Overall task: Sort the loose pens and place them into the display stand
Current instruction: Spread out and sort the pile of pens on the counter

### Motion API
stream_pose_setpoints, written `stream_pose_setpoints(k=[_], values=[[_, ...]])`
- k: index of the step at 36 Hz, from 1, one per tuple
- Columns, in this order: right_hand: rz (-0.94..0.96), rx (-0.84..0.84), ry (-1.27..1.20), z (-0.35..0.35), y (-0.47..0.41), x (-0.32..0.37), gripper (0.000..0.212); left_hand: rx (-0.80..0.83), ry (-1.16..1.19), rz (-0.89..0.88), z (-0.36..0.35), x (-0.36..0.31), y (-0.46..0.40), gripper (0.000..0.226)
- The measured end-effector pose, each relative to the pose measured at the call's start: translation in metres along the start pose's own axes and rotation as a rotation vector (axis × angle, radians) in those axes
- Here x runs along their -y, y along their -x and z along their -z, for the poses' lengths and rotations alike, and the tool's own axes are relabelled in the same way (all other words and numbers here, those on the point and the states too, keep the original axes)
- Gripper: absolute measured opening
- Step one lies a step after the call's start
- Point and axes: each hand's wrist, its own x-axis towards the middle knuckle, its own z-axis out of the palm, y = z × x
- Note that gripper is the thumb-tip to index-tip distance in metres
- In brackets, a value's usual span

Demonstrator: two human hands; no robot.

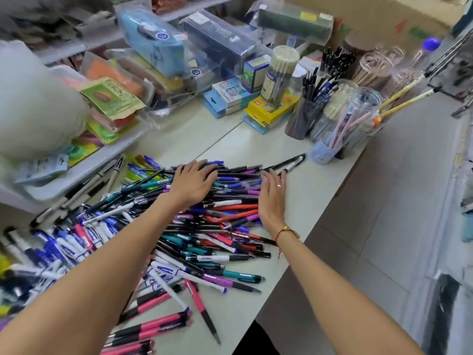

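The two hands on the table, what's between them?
Loose pens from the pile fill the gap between the left hand and right hand, seen in the head view.

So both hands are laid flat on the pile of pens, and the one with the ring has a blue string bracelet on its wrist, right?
Nearly. In the head view the bracelet is red, not blue. The rest holds: the left hand and the right hand, which wears the ring, both lie with straight fingers on the pile of pens.
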Motion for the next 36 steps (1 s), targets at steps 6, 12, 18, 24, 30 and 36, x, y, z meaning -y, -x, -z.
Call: stream_pose_setpoints(k=[6, 12, 18, 24, 30, 36], values=[[0.107, 0.271, -0.017, -0.014, -0.014, 0.030, 0.045, -0.042, 0.017, 0.002, 0.000, 0.003, -0.004, 0.046], [0.118, 0.307, 0.042, 0.014, -0.027, 0.034, 0.046, -0.024, 0.030, 0.009, 0.006, 0.005, -0.005, 0.051], [-0.037, 0.197, 0.139, 0.074, -0.015, -0.007, 0.046, 0.050, -0.029, 0.079, 0.020, -0.014, -0.004, 0.078], [0.097, 0.235, 0.478, 0.083, -0.037, -0.015, 0.047, 0.146, -0.106, 0.072, 0.017, -0.023, -0.013, 0.094], [-0.111, 0.229, 0.439, 0.029, -0.086, 0.013, 0.063, 0.004, -0.143, -0.001, 0.004, -0.013, -0.007, 0.105], [0.043, 0.177, 0.601, -0.007, -0.080, 0.014, 0.056, -0.025, -0.137, 0.012, 0.003, -0.001, 0.002, 0.109]])
